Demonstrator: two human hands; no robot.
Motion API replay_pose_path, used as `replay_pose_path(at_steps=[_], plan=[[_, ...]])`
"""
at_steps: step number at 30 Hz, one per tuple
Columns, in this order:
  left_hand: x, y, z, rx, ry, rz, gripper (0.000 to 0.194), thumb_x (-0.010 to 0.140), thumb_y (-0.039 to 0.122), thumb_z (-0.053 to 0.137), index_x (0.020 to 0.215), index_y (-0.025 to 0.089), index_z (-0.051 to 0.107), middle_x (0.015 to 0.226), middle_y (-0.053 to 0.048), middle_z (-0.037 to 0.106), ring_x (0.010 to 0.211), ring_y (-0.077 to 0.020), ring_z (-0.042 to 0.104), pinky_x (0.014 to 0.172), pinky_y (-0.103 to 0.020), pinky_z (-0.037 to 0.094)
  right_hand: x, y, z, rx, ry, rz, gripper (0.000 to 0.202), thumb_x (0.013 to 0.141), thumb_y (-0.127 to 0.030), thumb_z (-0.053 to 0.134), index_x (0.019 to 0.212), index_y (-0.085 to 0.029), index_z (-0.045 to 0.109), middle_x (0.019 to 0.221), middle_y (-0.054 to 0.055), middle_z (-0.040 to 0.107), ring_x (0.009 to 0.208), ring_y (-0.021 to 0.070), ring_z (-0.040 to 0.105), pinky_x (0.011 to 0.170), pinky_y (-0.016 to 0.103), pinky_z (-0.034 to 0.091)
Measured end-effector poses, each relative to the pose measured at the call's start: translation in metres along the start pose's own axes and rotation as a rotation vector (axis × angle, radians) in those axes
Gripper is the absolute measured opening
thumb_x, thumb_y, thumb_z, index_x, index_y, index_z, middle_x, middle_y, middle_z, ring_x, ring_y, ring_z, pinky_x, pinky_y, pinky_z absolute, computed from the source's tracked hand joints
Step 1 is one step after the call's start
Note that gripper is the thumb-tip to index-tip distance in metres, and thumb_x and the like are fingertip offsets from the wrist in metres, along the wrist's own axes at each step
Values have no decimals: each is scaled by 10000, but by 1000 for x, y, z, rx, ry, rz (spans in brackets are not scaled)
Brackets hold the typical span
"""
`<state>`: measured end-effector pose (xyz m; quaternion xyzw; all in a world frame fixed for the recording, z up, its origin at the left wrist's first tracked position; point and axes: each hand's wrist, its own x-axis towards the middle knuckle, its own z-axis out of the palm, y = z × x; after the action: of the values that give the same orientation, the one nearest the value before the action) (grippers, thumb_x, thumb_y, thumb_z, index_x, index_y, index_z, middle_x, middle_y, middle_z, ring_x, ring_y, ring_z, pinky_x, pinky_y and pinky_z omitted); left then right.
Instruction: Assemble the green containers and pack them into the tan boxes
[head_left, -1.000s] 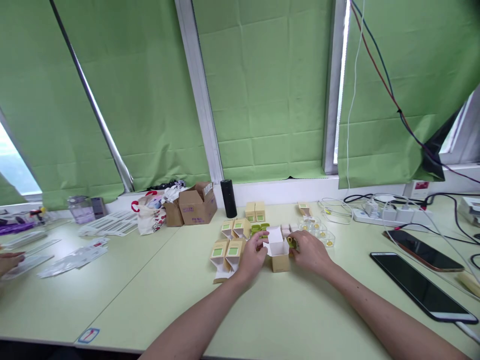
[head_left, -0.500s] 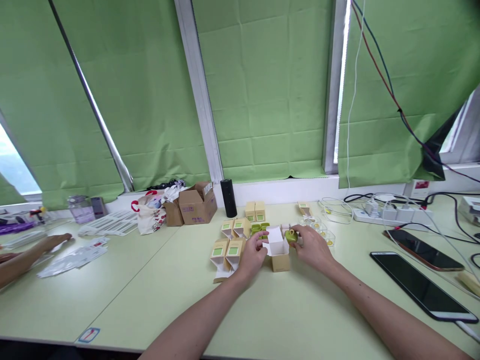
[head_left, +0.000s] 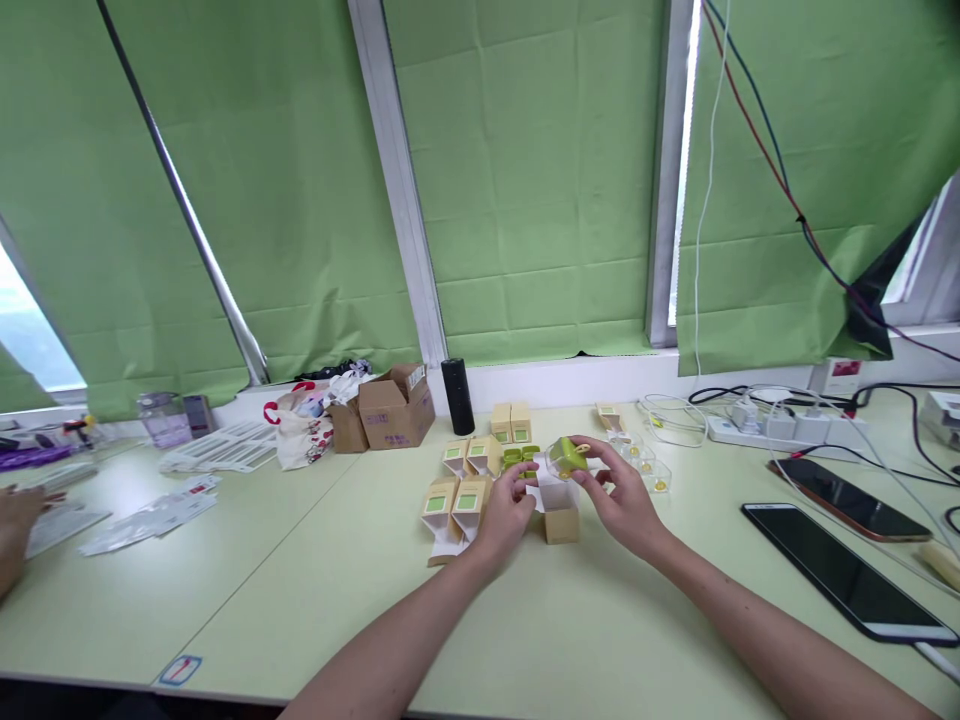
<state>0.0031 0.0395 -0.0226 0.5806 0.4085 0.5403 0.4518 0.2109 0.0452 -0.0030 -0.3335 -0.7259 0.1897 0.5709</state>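
Note:
My right hand (head_left: 616, 498) pinches a small green case (head_left: 570, 455) with a yellow loop and what looks like a clear cover. It is tilted just above an open kraft box (head_left: 562, 525) with a white inside. My left hand (head_left: 508, 510) is closed on the white flap at the box's left side. Left of that hand stand several kraft boxes (head_left: 469, 498) with green windows, their flaps open. More green cases (head_left: 520, 456) sit behind my left fingers, partly hidden. Clear plastic covers (head_left: 654, 474) with yellow bits lie to the right of my right hand.
Two closed kraft boxes (head_left: 511, 422) and a black cylinder (head_left: 457, 396) stand at the back. Phones (head_left: 844, 570), a power strip (head_left: 787, 432) and cables occupy the right. At far left, another person's hand (head_left: 16, 525) is by flat plastic bags (head_left: 150, 515).
My right hand has raised and turned the green case, moving it left over the open box. My left hand stays on the flap. The other person's hand has drawn back left.

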Motion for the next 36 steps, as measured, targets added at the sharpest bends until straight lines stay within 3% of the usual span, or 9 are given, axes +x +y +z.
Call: replay_pose_path(at_steps=[9, 15, 22, 30, 36], plan=[[0, 0, 0, 13, -14, 12, 543, 737, 105, 606, 1277, 159, 622, 1037, -92, 791, 901, -218, 747, 796, -310, 542, 0, 7, 0, -142, -108, -59, 371, 1045, -363, 513, 1401, -268, 555, 1371, 122, 693, 958, 231, 715, 710, 328, 594], [0, -1, -1, 5, -24, 13, 540, 743, 99, 599, 1279, 160, 613, 1057, -94, 797, 894, -213, 750, 795, -303, 536, 1, 8, -5, -289, -139, -70, 349, 1070, -366, 469, 1394, -258, 542, 1221, 91, 755, 817, 210, 735, 747, 341, 563], [0, -2, -1, 36, -18, 13, 551, 753, 109, 611, 1302, 156, 617, 1075, -103, 780, 887, -206, 735, 792, -300, 534, -1, 10, -6, -431, -262, -151, 344, 1087, -345, 433, 1393, -259, 564, 1358, 102, 728, 850, 213, 746, 712, 326, 531], [0, -1, -1, 68, 7, 18, 547, 746, 104, 602, 1290, 158, 636, 1063, -90, 763, 855, -185, 706, 753, -277, 517, -4, 9, -8, -430, -315, -188, 289, 1053, -309, 475, 1303, -243, 603, 1144, 78, 774, 865, 230, 720, 718, 332, 493], [0, -1, -2, 90, 10, 40, 553, 734, 90, 597, 1282, 144, 648, 1025, -87, 739, 915, -202, 702, 770, -278, 513, -8, 11, -5, -427, -342, -220, 278, 987, -240, 547, 1261, -236, 593, 1183, 102, 735, 1008, 263, 688, 804, 355, 507]])
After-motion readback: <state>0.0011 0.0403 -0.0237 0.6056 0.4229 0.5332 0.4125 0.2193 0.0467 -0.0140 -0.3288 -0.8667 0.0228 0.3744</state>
